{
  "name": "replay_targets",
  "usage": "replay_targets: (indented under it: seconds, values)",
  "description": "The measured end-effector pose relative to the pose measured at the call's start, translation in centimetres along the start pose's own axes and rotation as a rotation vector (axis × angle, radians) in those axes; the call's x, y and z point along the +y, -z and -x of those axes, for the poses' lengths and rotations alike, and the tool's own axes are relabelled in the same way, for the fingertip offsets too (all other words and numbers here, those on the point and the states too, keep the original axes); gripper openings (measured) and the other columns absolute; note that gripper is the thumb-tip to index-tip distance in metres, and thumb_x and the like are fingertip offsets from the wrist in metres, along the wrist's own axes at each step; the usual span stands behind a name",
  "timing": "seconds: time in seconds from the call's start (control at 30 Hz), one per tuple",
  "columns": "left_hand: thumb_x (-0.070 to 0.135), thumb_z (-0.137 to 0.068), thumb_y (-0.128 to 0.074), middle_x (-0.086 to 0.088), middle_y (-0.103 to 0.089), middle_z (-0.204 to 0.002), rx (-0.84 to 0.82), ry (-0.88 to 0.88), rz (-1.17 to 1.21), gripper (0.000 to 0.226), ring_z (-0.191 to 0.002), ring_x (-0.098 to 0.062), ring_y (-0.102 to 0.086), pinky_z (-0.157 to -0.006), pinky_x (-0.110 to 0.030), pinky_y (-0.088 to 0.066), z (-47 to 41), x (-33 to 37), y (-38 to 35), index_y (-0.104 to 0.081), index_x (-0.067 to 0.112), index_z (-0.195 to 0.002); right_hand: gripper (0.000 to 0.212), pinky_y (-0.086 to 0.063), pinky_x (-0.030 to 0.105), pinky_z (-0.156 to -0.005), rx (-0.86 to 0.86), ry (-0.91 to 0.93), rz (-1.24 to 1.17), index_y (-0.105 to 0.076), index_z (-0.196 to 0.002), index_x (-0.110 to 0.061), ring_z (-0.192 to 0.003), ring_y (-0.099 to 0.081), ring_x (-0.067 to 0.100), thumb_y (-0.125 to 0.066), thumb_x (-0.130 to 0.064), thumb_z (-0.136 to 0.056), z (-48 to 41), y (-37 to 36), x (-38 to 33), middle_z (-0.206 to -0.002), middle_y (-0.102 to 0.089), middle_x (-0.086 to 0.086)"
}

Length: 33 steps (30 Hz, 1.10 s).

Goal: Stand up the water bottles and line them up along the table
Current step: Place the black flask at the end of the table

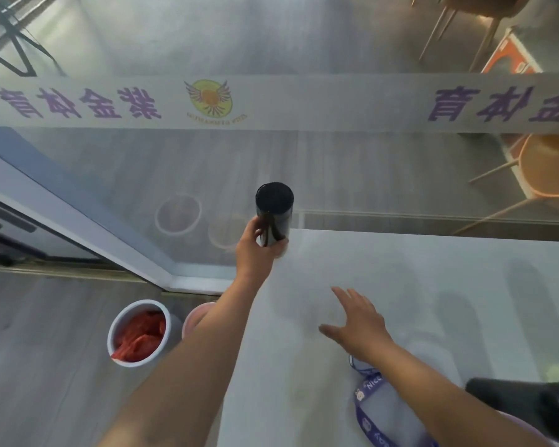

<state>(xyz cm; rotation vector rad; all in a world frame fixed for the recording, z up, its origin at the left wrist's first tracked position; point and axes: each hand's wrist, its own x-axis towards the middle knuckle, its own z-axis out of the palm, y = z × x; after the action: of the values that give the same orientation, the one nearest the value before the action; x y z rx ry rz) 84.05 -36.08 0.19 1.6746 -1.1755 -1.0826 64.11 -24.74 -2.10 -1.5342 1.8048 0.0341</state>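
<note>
We see the black bottle upright at the far left corner of the table, our left hand wrapped around its lower body; our right hand hovers over the table nearer us, fingers spread, holding nothing; a second dark bottle lies at the table's near right edge; a lanyard badge hangs over the near side.

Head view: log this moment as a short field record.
left hand: grips black bottle, upright at the table's far left corner
right hand: open, fingers spread, holding nothing
table: white top
lying bottle: purple printed, beneath the right forearm
floor: white bucket holding red items
</note>
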Motion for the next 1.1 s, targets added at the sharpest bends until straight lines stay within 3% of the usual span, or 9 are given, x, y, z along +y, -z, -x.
replay_targets:
  seconds: [0.17, 0.47, 0.67, 0.8, 0.9, 0.97, 1.1]
  values:
    - [0.014, -0.074, -0.082, 0.009, -0.069, -0.111, -0.004, -0.001, 0.01, 0.056, -0.103, -0.011, -0.064, -0.083, -0.02, -0.051, -1.4, -1.1, 0.4, -0.058, 0.025, -0.124, 0.085, -0.023, 0.045, -0.115, -0.048, -0.039, 0.131, -0.009, -0.151, -0.04, -0.148, -0.006, 0.023, -0.057, -0.058, -0.083, -0.2, -2.2, 0.5, -0.162, -0.006, -0.002]
    - [0.016, -0.074, -0.082, 0.009, -0.068, -0.114, -0.032, 0.015, 0.022, 0.055, -0.107, -0.014, -0.062, -0.093, -0.035, -0.053, -1.7, -2.0, 0.6, -0.056, 0.025, -0.122, 0.074, -0.02, 0.043, -0.115, -0.028, -0.028, 0.221, -0.015, -0.15, -0.035, -0.148, -0.004, 0.024, -0.05, -0.052, -0.088, 0.2, -3.4, 0.8, -0.162, -0.007, -0.002]
    - [0.015, -0.075, -0.082, 0.006, -0.062, -0.125, -0.059, 0.034, 0.036, 0.066, -0.115, -0.016, -0.057, -0.096, -0.033, -0.05, -1.3, -2.2, 0.7, -0.049, 0.027, -0.131, 0.074, -0.02, 0.044, -0.116, -0.036, -0.06, 0.186, -0.009, -0.152, -0.036, -0.148, -0.005, 0.022, -0.047, -0.053, -0.09, 0.8, -2.9, 0.4, -0.162, -0.005, -0.003]
    - [0.02, -0.081, -0.078, 0.003, -0.045, -0.146, -0.003, 0.202, 0.135, 0.075, -0.127, -0.019, -0.048, -0.104, -0.04, -0.044, 1.7, -2.3, 1.0, -0.035, 0.031, -0.141, 0.074, -0.016, 0.043, -0.117, 0.01, -0.033, 0.088, -0.013, -0.152, -0.035, -0.148, -0.006, 0.022, -0.049, -0.053, -0.091, 3.3, -1.2, -0.7, -0.163, -0.006, -0.003]
    - [0.017, -0.089, -0.069, -0.003, -0.044, -0.147, 0.042, 0.349, 0.242, 0.061, -0.124, -0.022, -0.051, -0.104, -0.043, -0.045, 6.5, -1.9, 0.9, -0.039, 0.023, -0.142, 0.071, -0.015, 0.042, -0.118, 0.128, 0.019, -0.041, -0.023, -0.15, -0.035, -0.148, -0.011, 0.019, -0.054, -0.051, -0.088, 7.1, 0.6, -1.1, -0.161, -0.013, -0.004]
    - [0.012, -0.091, -0.064, -0.003, -0.051, -0.14, -0.056, 0.355, 0.288, 0.048, -0.119, -0.021, -0.055, -0.101, -0.039, -0.046, 10.7, -1.2, 0.3, -0.048, 0.022, -0.135, 0.067, -0.02, 0.04, -0.117, 0.254, 0.066, -0.11, -0.035, -0.146, -0.032, -0.146, -0.019, 0.019, -0.059, -0.046, -0.085, 10.3, 1.5, -0.8, -0.158, -0.025, -0.002]
    - [0.011, -0.093, -0.063, 0.008, -0.059, -0.128, -0.413, 0.273, 0.228, 0.035, -0.11, -0.009, -0.061, -0.093, -0.03, -0.048, 18.9, 0.4, -1.6, -0.058, 0.026, -0.124, 0.058, -0.033, 0.039, -0.112, 0.523, 0.052, -0.216, -0.053, -0.134, -0.026, -0.136, -0.037, 0.015, -0.057, -0.047, -0.08, 17.5, 2.8, 0.9, -0.145, -0.046, -0.004]
